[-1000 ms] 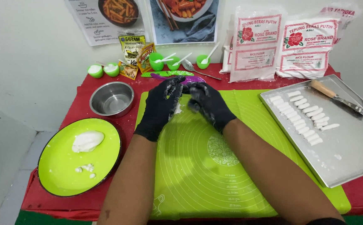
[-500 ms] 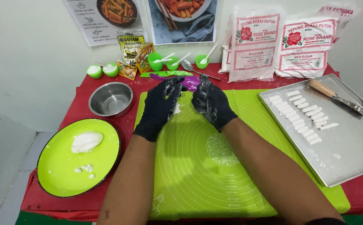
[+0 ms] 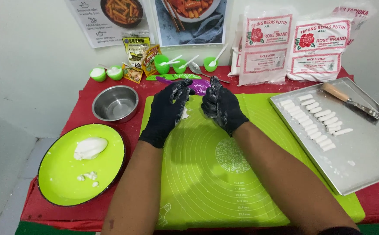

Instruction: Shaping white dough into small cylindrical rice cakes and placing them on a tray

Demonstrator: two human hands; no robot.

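Both my hands wear black gloves dusted with white flour and hover over the far end of a green silicone mat (image 3: 207, 174). My left hand (image 3: 167, 111) is curled around a small piece of white dough (image 3: 184, 114), which shows at its inner edge. Just to the right, my right hand (image 3: 222, 106) is held edge-on with its fingers pointing away from me, and I see nothing in it. The two hands are a few centimetres apart. A purple scraper (image 3: 198, 86) lies right behind them.
A metal tray (image 3: 363, 161) at right holds rows of white dough sticks (image 3: 318, 119) and a wooden-handled knife (image 3: 350, 102). At left are a green plate (image 3: 58, 182) with a dough lump (image 3: 89, 148) and a steel bowl (image 3: 115, 103). Flour bags (image 3: 285, 48), small green cups and sachets line the back.
My right hand has drawn away from the left and its fingers have risen toward the far edge of the mat. My left hand has barely moved.
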